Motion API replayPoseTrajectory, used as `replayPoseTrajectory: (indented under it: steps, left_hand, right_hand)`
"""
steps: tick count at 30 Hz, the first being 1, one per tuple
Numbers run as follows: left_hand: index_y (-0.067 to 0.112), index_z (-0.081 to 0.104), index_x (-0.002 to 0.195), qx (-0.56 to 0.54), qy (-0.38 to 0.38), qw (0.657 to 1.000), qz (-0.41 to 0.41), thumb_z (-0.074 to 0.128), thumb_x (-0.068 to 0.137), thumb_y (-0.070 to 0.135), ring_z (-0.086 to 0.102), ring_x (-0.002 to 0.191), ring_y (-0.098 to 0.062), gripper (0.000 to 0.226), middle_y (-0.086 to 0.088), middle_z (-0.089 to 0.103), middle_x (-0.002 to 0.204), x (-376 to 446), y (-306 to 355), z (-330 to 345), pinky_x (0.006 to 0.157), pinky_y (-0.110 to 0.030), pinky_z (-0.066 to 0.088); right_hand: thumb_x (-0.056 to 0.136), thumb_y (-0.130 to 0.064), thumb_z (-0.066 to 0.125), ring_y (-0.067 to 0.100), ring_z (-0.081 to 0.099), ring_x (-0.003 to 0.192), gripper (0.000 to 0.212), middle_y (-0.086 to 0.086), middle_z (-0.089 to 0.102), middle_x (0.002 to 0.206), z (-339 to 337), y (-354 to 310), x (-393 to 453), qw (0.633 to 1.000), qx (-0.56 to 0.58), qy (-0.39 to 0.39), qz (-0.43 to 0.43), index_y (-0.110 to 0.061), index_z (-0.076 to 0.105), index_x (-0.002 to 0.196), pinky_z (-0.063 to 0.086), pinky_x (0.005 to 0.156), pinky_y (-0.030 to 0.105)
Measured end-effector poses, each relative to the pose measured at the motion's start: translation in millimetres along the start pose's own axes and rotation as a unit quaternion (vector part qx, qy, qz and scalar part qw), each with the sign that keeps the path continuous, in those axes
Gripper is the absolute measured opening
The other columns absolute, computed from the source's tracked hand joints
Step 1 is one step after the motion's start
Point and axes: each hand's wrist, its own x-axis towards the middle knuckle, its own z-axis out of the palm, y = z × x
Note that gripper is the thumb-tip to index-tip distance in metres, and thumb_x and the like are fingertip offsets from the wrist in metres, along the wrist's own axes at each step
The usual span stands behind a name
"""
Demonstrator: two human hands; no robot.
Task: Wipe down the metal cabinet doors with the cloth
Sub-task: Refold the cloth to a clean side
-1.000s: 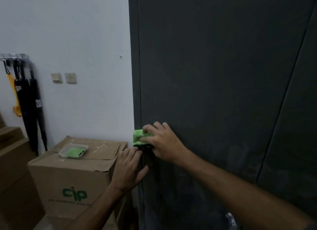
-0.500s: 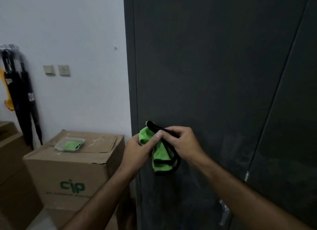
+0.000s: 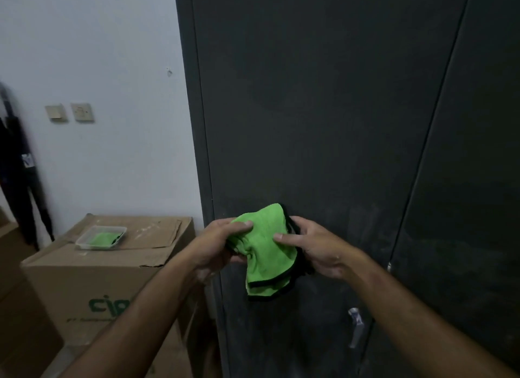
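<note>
A dark grey metal cabinet door (image 3: 323,110) fills the middle of the view, with a second door (image 3: 472,166) to its right across a vertical seam. A bright green cloth (image 3: 266,253) with black edging hangs bunched in front of the left door, off its surface. My left hand (image 3: 218,244) grips the cloth's left side, thumb on top. My right hand (image 3: 315,248) holds its right side, thumb pressed on the front. A silver door handle (image 3: 356,327) shows below my right forearm.
A cardboard box (image 3: 92,276) stands left of the cabinet against a white wall (image 3: 98,54); on it sits a clear plastic tray (image 3: 101,237) with something green inside. Dark umbrellas (image 3: 19,166) hang at the far left. Two wall switches (image 3: 70,113) sit above the box.
A second ago my right hand pressed the cloth on the door's left edge. Both hands have since taken the cloth off the door and are bunching it between them.
</note>
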Motion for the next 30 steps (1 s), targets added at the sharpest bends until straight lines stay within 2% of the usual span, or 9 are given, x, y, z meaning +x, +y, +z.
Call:
replayPoseTrajectory:
  steps: [3,7,9,11,14,18,21,26,30]
  left_hand:
    - [0.008,0.072,0.112,0.006,-0.008,1.0,0.008,0.082,0.076,0.008,0.075,0.08,-0.022,0.037,-0.015,0.074,0.1,-0.4,-0.7,-4.2,0.062,-0.033,0.062]
    - [0.026,0.06,0.134,0.048,-0.043,0.998,0.015,0.066,0.087,-0.011,0.071,0.072,-0.028,0.06,-0.02,0.073,0.093,-1.2,-10.4,-7.1,0.062,-0.037,0.062]
    - [0.024,0.068,0.128,0.031,-0.054,0.998,0.022,0.06,0.089,-0.015,0.073,0.076,-0.03,0.055,-0.02,0.074,0.098,-1.9,-16.8,-7.2,0.062,-0.038,0.063]
    - [0.021,0.076,0.118,0.015,-0.049,0.998,0.028,0.058,0.09,-0.017,0.075,0.083,-0.029,0.051,-0.017,0.075,0.107,-1.8,-25.4,-6.1,0.067,-0.038,0.064]
    - [0.021,0.079,0.115,-0.004,-0.042,0.998,0.043,0.063,0.083,-0.015,0.076,0.091,-0.028,0.05,-0.019,0.076,0.113,-0.7,-40.9,-7.0,0.072,-0.038,0.064]
    - [0.024,0.079,0.115,-0.01,-0.037,0.998,0.051,0.07,0.075,-0.007,0.076,0.095,-0.026,0.051,-0.015,0.077,0.113,-0.3,-57.8,-8.7,0.073,-0.037,0.064]
    - [0.023,0.079,0.113,-0.019,-0.034,0.997,0.059,0.071,0.075,-0.007,0.076,0.095,-0.025,0.05,-0.014,0.077,0.113,0.1,-67.4,-10.4,0.072,-0.034,0.063]
    - [0.024,0.08,0.113,0.05,-0.018,0.994,0.097,0.077,0.071,-0.009,0.075,0.097,-0.025,0.053,-0.013,0.076,0.113,0.7,-70.8,-17.4,0.077,-0.033,0.064]
    - [0.032,0.075,0.124,0.19,0.016,0.977,0.098,0.085,0.075,-0.011,0.074,0.111,-0.017,0.066,-0.005,0.069,0.133,1.7,-68.3,-18.5,0.085,-0.029,0.062]
  right_hand:
    - [0.091,-0.015,0.076,0.028,0.072,0.111,0.05,0.011,0.074,0.121,-4.5,9.7,-2.1,0.996,0.011,0.084,-0.017,-0.015,0.056,0.137,0.056,0.101,0.05]
    - [0.083,-0.049,0.08,0.021,0.069,0.103,0.054,0.005,0.069,0.119,0.9,23.5,-10.1,0.969,-0.088,0.229,-0.028,-0.021,0.056,0.123,0.06,0.082,0.038]
    - [0.079,-0.061,0.077,0.026,0.066,0.094,0.068,0.01,0.07,0.112,2.3,37.3,-16.1,0.977,-0.011,0.213,0.002,-0.013,0.053,0.121,0.055,0.066,0.038]
    - [0.083,-0.064,0.072,0.035,0.06,0.097,0.069,0.019,0.071,0.112,3.4,55.7,-25.0,0.981,0.106,0.155,0.05,-0.015,0.051,0.127,0.057,0.076,0.048]
    - [0.086,-0.061,0.066,0.044,0.065,0.112,0.058,0.026,0.07,0.122,11.5,89.8,-36.9,0.956,0.266,0.091,0.086,-0.022,0.055,0.127,0.044,0.109,0.061]
    - [0.09,-0.054,0.063,0.049,0.064,0.117,0.065,0.027,0.065,0.132,31.5,104.8,-40.2,0.941,0.304,0.109,0.105,-0.017,0.053,0.143,0.048,0.104,0.054]
    - [0.097,-0.025,0.066,0.047,0.065,0.116,0.051,0.021,0.069,0.127,34.4,100.9,-42.2,0.936,0.31,0.16,0.042,-0.027,0.047,0.144,0.053,0.094,0.053]
    - [0.094,-0.006,0.069,0.028,0.074,0.099,0.042,0.014,0.075,0.116,32.2,94.5,-43.3,0.947,0.225,0.223,-0.05,-0.025,0.061,0.131,0.062,0.081,0.042]
    - [0.084,0.0,0.08,0.023,0.074,0.105,0.046,0.008,0.077,0.112,20.7,90.0,-44.0,0.95,0.052,0.281,-0.123,-0.025,0.069,0.121,0.061,0.091,0.041]
